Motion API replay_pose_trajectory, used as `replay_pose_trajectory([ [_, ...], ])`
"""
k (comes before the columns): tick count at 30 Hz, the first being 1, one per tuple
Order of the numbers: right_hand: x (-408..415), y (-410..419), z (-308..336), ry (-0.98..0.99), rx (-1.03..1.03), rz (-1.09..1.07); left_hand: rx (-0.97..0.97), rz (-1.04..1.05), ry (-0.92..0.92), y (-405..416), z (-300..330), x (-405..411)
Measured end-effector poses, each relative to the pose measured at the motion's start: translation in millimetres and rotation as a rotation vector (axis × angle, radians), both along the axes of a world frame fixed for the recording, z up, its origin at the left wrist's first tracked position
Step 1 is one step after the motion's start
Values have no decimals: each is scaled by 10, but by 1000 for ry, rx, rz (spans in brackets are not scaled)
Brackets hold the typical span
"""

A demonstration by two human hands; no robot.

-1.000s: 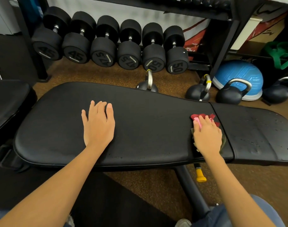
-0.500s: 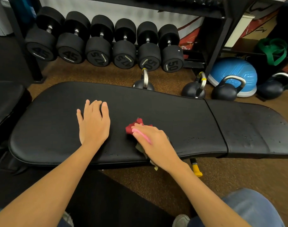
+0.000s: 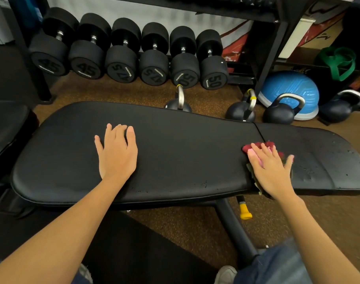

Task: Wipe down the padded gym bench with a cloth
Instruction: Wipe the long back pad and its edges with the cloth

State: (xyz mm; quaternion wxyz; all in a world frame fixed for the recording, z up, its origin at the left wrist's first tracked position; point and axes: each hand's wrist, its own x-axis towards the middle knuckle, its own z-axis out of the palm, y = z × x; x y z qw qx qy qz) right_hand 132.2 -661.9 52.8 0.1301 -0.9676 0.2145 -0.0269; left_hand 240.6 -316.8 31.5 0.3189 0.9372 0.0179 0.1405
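The right hand (image 3: 270, 171) pressed the cloth (image 3: 257, 146) flat-fingered onto the bench (image 3: 175, 152) for wiping, while the left hand (image 3: 117, 152) lay flat, empty, bracing.

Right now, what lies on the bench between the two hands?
Only bare black pad of the bench lies between the left hand and the right hand on the cloth, in the head view.

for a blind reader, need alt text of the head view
A person's right hand presses a red cloth flat on a black padded gym bench, while the left hand rests flat on it; dumbbells line the floor behind.
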Motion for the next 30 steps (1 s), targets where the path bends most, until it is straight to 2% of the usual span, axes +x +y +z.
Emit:
replay_pose_trajectory([
  [3, -1, 14, -31, 91, -142, -43, 5, 8, 0, 5, -1, -3],
  [6, 14, 28, -39, 97, -164, -50, 0, 11, 7, 5, 11, -3],
  [10, 30, 149, -94, 28, -112, -36, -7, 12, 11, 6, 25, -18],
  [17, 116, 902, -214, -97, -189, 124, 9, 10, 16, 30, 6, 10],
  [23, 148, 1437, -230, -156, -82, 342, 6, 11, 15, 52, -5, 9],
  [28, 85, 1672, -130, -225, 144, 545, -6, 10, 16, 23, 7, -1],
  [30, 53, 1618, -24, -311, 214, 544, -10, 9, 23, 32, 13, -14],
])
